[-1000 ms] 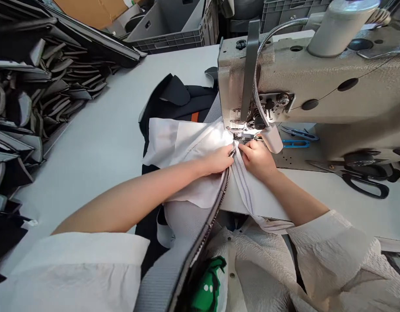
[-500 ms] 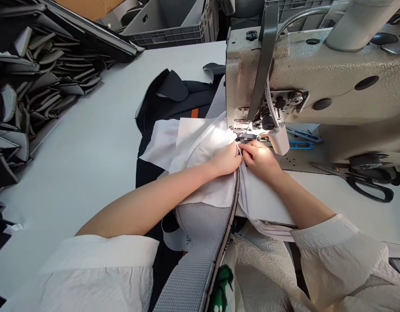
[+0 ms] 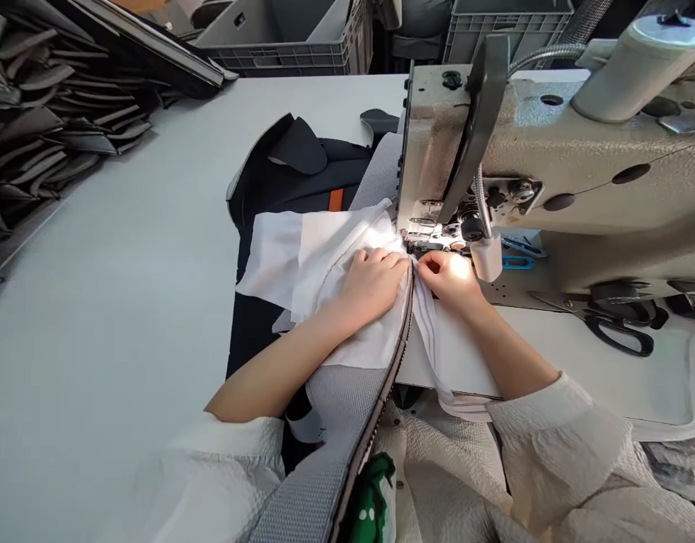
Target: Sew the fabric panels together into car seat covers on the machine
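Observation:
My left hand (image 3: pixel 375 283) lies flat on white fabric (image 3: pixel 274 241), fingers stretched toward the presser foot (image 3: pixel 430 246) of a sewing machine (image 3: pixel 579 173). Just right of the seam, my right hand (image 3: pixel 452 277) pinches the edge of a white zipper tape (image 3: pixel 427 328) close to the foot. Between the hands runs a dark zipper edge (image 3: pixel 401 347), bordering grey mesh fabric (image 3: pixel 341 415) that hangs toward my lap. Beneath the white fabric spreads a dark fabric piece (image 3: pixel 302 181) with an orange tab (image 3: pixel 336 200). The needle point is hidden in glare.
Black-handled scissors (image 3: pixel 619 335) and blue thread snips (image 3: pixel 517 262) lie by the machine. A thread cone (image 3: pixel 635 72) stands on top of it. Dark padded pieces (image 3: pixel 59 98) are piled at far left. Grey crates (image 3: pixel 280 59) sit behind the white table (image 3: pixel 127 302).
My left hand has gone from gripping at the seam to lying flat on the white fabric, slightly left. My right hand stays pinched near the foot. The camera view has shifted.

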A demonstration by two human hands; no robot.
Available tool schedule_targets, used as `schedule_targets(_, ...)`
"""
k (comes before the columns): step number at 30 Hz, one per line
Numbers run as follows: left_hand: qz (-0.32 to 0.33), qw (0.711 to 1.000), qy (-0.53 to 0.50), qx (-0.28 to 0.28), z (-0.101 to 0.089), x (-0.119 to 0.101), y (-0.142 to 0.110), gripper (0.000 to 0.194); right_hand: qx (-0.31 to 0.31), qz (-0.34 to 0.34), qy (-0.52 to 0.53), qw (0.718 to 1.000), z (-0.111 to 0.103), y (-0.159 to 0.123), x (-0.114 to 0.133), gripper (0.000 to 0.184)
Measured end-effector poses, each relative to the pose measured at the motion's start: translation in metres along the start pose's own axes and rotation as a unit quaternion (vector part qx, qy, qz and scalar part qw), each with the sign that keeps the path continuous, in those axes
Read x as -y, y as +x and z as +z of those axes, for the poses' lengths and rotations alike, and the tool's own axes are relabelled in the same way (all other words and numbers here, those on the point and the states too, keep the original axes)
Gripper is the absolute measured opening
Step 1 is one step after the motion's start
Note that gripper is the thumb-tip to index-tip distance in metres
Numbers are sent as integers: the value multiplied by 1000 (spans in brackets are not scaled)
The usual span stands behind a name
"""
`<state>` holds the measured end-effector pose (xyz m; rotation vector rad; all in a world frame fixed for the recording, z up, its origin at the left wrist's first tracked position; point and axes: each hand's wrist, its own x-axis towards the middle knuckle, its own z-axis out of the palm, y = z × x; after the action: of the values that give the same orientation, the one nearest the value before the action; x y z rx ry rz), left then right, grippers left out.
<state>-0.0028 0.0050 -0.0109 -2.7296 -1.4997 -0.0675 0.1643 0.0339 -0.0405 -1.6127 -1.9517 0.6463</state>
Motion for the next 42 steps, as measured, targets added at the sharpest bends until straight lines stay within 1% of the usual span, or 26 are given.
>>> schedule_targets(5, 18, 1000, 5, 24, -2, 6, 1, 32, -3, 12, 43, 999, 0, -3, -4, 13)
schedule_targets(9, 57, 998, -4, 28, -1, 16, 4, 33, 7, 20, 65, 998, 4, -5, -3, 9)
schedule_targets(11, 63, 997, -4, 32, -1, 18, 5, 33, -7, 22, 53, 998, 7, -7, -2, 9)
schedule_targets(14, 52, 998, 0, 33, 0, 16, 6, 31, -29, 9, 31, 999, 13, -10, -2, 12)
schedule_targets(18, 39, 999, 6, 32, 0, 11, 6, 29, -51, -36, -2, 998, 19, -14, -4, 16)
schedule_targets(22, 39, 999, 8, 26, -1, 8, 8, 27, -63, -90, -57, 992, 20, -17, -6, 21)
schedule_targets(26, 30, 998, 32, 42, -4, 6, 16, 26, -66, -128, -102, 984, 20, -16, -7, 26)
schedule_targets(28, 37, 997, 43, 46, -5, 6, 22, 25, -70, -139, -115, 981, 20, -15, -8, 26)
schedule_targets(31, 58, 996, 51, 47, -5, 6, 29, 24, -79, -140, -129, 979, 20, -15, -9, 26)
schedule_targets(36, 45, 994, 53, 80, -6, 8, 34, 22, -65, -123, -156, 978, 19, -17, -5, 28)
schedule_targets(39, 46, 994, 52, 87, -5, 9, 34, 23, -62, -117, -171, 976, 15, -19, -1, 28)
schedule_targets(42, 47, 994, 50, 86, -6, 10, 33, 24, -73, -111, -190, 973, 12, -28, 2, 28)
